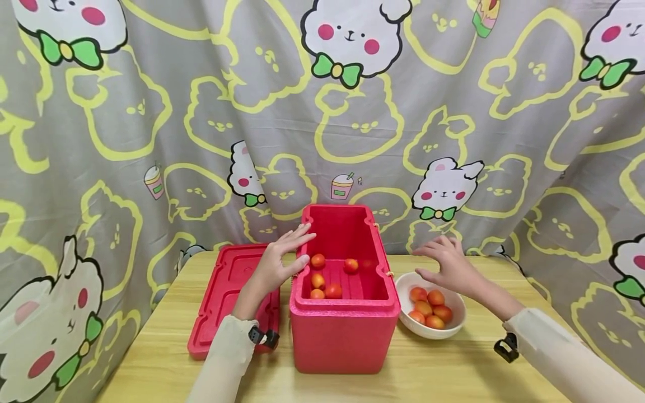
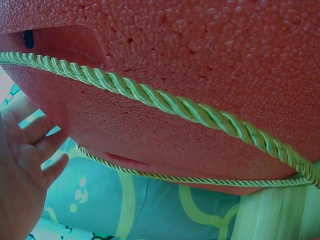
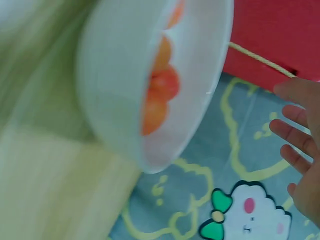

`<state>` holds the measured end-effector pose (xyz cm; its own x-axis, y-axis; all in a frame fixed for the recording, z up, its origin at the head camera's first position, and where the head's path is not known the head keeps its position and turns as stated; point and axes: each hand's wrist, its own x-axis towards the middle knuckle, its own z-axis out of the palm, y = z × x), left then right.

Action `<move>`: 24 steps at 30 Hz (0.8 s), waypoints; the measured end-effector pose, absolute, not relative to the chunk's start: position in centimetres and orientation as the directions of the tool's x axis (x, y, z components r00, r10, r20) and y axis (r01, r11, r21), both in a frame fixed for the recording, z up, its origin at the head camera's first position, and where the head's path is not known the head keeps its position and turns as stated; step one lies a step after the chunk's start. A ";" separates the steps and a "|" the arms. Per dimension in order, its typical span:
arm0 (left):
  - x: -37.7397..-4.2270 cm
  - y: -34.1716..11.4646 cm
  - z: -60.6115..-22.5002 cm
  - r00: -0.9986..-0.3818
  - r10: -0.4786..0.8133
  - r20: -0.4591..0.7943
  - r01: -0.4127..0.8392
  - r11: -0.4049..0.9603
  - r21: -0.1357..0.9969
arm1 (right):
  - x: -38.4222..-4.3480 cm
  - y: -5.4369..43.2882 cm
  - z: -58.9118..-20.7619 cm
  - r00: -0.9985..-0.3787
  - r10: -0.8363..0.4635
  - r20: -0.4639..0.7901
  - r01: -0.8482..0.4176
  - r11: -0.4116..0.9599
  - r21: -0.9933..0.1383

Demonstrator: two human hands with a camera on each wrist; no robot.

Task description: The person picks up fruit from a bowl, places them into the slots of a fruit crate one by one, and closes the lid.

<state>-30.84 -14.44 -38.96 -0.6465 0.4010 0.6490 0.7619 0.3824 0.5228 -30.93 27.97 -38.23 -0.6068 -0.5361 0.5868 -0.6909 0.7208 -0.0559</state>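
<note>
A red foam box (image 1: 345, 341) stands uncovered on the table, with several small tomatoes (image 1: 333, 290) on its floor, mostly toward the left side. My left hand (image 1: 279, 260) is at the box's left rim, fingers extended over the edge. In the left wrist view that hand (image 2: 25, 165) shows beside the box wall, below a twisted cord (image 2: 165, 102). To the right of the box is a white bowl (image 1: 432, 332) holding several more tomatoes (image 1: 423, 308). My right hand (image 1: 448, 266) hovers above the bowl's far side, fingers loosely bent, nothing in them; the right wrist view shows them spread.
The red lid (image 1: 229, 291) lies flat on the wooden table (image 1: 166, 336), left of the box and partly behind my left arm. A grey patterned curtain (image 1: 282, 112) hangs close behind the table and along both sides.
</note>
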 end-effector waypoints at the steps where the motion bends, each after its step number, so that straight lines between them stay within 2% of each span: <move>1: -30.8 -14.5 -39.0 -0.647 0.401 0.649 0.762 0.383 0.522 | -30.9 28.2 -38.6 -0.615 -0.540 0.575 -0.685 0.727 -0.049; 8: -30.7 -14.7 -39.0 -0.649 0.397 0.649 0.759 0.388 0.522 | -30.4 29.2 -40.2 -0.697 -0.551 0.459 -0.643 0.763 -0.062; 16: -30.9 -14.5 -39.0 -0.647 0.405 0.646 0.762 0.386 0.521 | -29.9 30.1 -41.0 -0.749 -0.578 0.324 -0.621 0.783 -0.039; 20: -30.8 -14.4 -38.9 -0.647 0.405 0.646 0.761 0.388 0.520 | -29.8 30.6 -41.6 -0.749 -0.595 0.291 -0.623 0.782 -0.008; 24: -30.9 -14.5 -38.9 -0.644 0.405 0.649 0.764 0.389 0.515 | -29.9 31.0 -42.4 -0.714 -0.628 0.309 -0.644 0.762 0.062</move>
<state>-30.85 -14.53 -38.91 -0.6436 0.4049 0.6495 0.7641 0.3889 0.5147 -29.86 30.99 -42.38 -0.7141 -0.6283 0.3087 -0.6440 0.7625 0.0622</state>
